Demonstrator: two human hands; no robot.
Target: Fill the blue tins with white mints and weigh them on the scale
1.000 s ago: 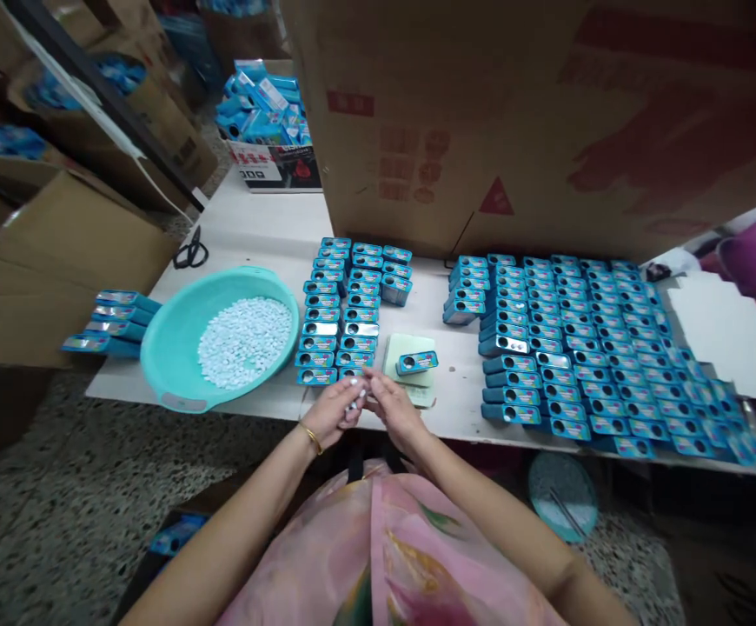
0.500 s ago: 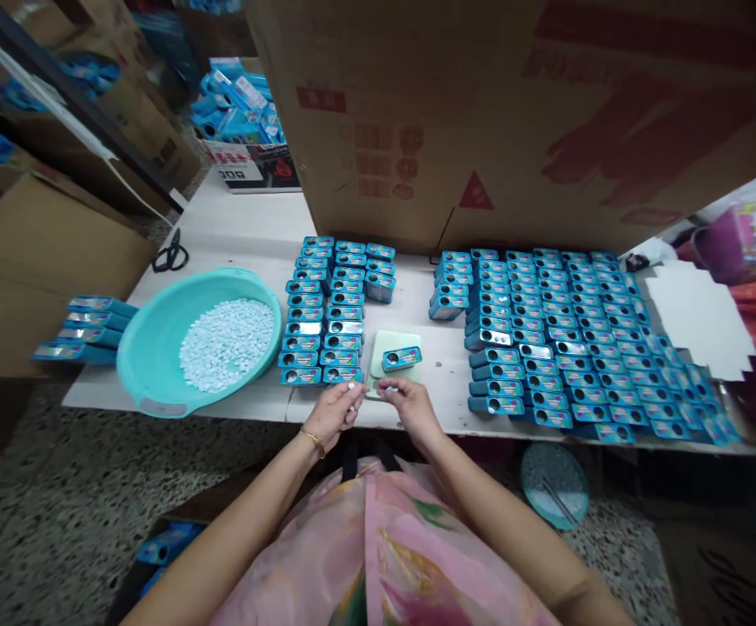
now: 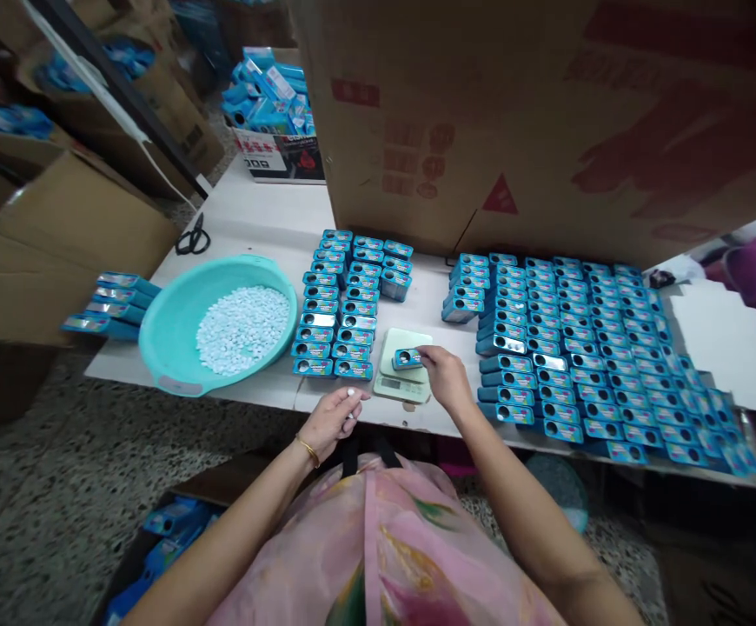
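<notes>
A small blue box [image 3: 407,359] with a round dark hole in its top stands on a pale kitchen scale [image 3: 391,385]. My right hand [image 3: 447,378] pinches the right end of this box between thumb and fingers. To the left of the scale, at the table's front edge, my left hand [image 3: 334,421] is closed around a few small white tablets [image 3: 351,392]; one shows at the fingertips. Many more such tablets [image 3: 241,330] lie in a turquoise basin [image 3: 154,335]. Rows of similar blue boxes [image 3: 314,366] stand close to the left of the scale.
A larger block of blue boxes [image 3: 555,365] fills the right of the table [image 3: 427,309]. Behind stands a big cardboard carton [image 3: 443,113]. Black scissors [image 3: 194,236] lie beyond the basin, and white card sheets [image 3: 723,339] sit far right. Several boxes [image 3: 117,304] lean by the basin.
My right hand has moved from beside my left hand, up and right to the box on the scale, and grips its end. My left hand stays low with the tablets. The view has shifted slightly.
</notes>
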